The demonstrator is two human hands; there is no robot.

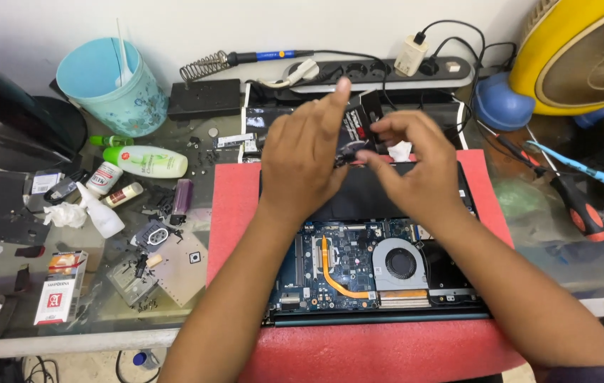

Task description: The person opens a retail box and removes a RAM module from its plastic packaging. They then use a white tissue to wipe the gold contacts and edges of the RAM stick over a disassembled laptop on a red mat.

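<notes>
An opened laptop (358, 276) lies on a red mat (234, 206), showing its blue circuit board, copper heat pipe and round fan (401, 262). Above its black battery area, my left hand (305, 159) and my right hand (415, 159) meet around a small black part (362, 120) with a red and white label. Both hands pinch it between thumb and fingers, and my left index finger points up. Much of the part is hidden by my fingers.
A teal cup (114, 89), a soldering iron (245, 60) on a black stand and a power strip (380, 71) line the back. Bottles, a lighter, small boxes and loose parts crowd the left. A yellow fan (585, 50) and screwdrivers (578, 206) are at the right.
</notes>
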